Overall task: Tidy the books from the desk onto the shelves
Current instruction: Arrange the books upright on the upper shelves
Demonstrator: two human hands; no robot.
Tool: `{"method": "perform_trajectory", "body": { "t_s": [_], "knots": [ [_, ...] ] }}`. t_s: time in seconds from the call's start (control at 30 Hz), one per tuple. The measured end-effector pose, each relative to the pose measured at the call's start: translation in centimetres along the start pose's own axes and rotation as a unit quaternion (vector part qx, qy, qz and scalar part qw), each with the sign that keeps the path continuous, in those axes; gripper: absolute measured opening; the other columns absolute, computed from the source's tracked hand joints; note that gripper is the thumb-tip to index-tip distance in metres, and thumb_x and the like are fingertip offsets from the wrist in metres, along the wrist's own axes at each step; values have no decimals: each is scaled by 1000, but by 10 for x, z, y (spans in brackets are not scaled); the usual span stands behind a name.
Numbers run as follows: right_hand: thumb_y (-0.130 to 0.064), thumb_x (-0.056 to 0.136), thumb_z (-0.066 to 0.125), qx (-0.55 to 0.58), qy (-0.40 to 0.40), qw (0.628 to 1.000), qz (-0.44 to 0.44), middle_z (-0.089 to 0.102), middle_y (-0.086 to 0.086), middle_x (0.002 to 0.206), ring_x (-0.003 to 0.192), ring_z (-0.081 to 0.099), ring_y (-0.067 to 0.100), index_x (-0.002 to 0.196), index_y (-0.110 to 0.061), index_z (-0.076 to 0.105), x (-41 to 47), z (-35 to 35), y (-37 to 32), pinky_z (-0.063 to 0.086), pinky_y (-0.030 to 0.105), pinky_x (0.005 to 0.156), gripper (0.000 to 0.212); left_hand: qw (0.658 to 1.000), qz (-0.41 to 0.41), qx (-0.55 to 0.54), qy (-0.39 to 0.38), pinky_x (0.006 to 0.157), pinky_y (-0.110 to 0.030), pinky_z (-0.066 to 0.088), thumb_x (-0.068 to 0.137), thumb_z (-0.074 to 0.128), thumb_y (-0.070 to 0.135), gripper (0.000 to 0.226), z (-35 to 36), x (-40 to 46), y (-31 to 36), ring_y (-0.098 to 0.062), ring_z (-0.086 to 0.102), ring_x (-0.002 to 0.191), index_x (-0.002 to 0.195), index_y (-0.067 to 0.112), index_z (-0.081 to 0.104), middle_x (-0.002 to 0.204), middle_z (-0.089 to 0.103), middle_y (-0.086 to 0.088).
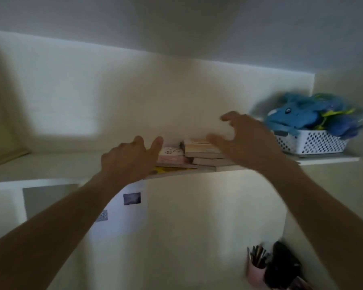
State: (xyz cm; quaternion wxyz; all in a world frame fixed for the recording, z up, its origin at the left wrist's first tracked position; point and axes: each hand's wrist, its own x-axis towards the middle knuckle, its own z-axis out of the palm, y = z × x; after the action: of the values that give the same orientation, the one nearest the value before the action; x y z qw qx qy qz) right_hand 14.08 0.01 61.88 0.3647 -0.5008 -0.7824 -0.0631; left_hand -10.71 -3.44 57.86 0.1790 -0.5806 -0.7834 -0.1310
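Only the head view to go on, and it's pretty blurry, so take the fine detail with a pinch of salt.

Both arms are stretched up to a high white shelf [327, 160] on the wall. A small pile of books [199, 155] lies flat on it, roughly mid-shelf, stacked a bit untidily: pale cream ones on top to the right, a pink one with a dotted cover to the left, and a yellow one at the bottom poking out at the shelf's front edge.

The left hand [127, 159] sits at the left end of the pile, fingers loosely curled and the thumb sticking up next to the pink book. Whether it's actually touching the stack or gripping anything, can't tell from here. The right hand [244, 141] is spread wide, fingers splayed over the right end of the pile, thumb low by the cream books; it looks open with nothing in it.

Room-wise: right of the books, a white perforated basket [310, 143] stuffed with a blue plush toy [298, 115] takes up the far end of the shelf, near the right hand. Left of the pile the shelf runs on bare toward a wooden frame [6, 158] at the far left. There's plenty of wall above the stack.

Down below, a pink pencil cup [255, 268] sits at lower right, and a sheet of paper [122, 214] is stuck to the wall under the shelf.
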Motion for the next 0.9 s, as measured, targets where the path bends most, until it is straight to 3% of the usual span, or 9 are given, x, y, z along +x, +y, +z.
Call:
{"method": "perform_trajectory", "body": {
  "t_s": [0.07,0.17,0.27,0.33,0.4,0.5,0.63,0.77,0.9],
  "knots": [
    [-69,89,54,-17,-33,997,70,67,8,123,108,60,23,138,-20,52,17,-16,44,45,39,97,70,993,-69,-85,-49,81,-41,39,82,16,73,77,-7,11,15,-32,50,93,126,22,53,112,56,-13],
    [-74,86,53,12,-76,985,156,64,12,128,111,59,27,130,-8,60,42,-21,103,44,40,98,80,951,-132,-276,-50,84,-36,39,101,43,59,51,-16,27,28,-30,50,95,102,10,55,99,55,-12],
    [-88,65,56,85,-134,963,217,65,10,120,106,62,29,131,-7,56,51,-7,125,49,45,102,104,909,-154,-384,-51,82,-34,38,96,58,54,45,-13,39,37,-25,53,87,88,10,57,88,54,-4],
    [-92,63,52,68,-169,963,199,65,10,119,103,63,28,130,-7,54,55,7,128,50,44,99,109,902,-150,-401,-62,83,-34,38,94,62,56,46,-9,47,49,-25,55,91,98,10,62,98,59,-4],
    [-94,56,52,70,-185,963,183,64,11,124,105,61,28,127,-5,56,60,15,127,50,40,95,114,892,-159,-417,-69,90,-35,42,87,65,64,64,-5,52,60,-30,57,107,117,7,64,119,61,-11],
    [-92,49,66,133,-199,952,192,61,11,130,112,59,28,132,-6,54,69,20,129,49,39,95,119,852,-174,-490,-58,75,-31,43,83,73,60,55,-4,58,68,-23,59,91,107,11,62,105,63,-9],
    [-85,33,74,151,-225,944,188,67,6,102,90,62,22,107,-10,62,76,30,121,52,34,78,106,850,-188,-488,-61,69,-30,41,81,78,55,61,-5,62,70,-18,56,83,114,6,66,107,64,-10],
    [-65,49,90,243,-206,930,183,74,8,89,77,70,21,90,-7,70,84,42,105,60,34,72,74,828,-218,-505,-106,70,-30,50,77,86,44,48,-15,64,61,-23,62,80,104,10,68,104,63,-10],
    [-46,57,95,302,-188,916,187,76,10,80,65,74,22,84,-3,73,89,66,82,63,37,69,55,801,-270,-510,-156,87,-42,59,72,91,38,44,-24,60,36,-28,69,80,97,9,70,88,72,-14]
  ]
}}
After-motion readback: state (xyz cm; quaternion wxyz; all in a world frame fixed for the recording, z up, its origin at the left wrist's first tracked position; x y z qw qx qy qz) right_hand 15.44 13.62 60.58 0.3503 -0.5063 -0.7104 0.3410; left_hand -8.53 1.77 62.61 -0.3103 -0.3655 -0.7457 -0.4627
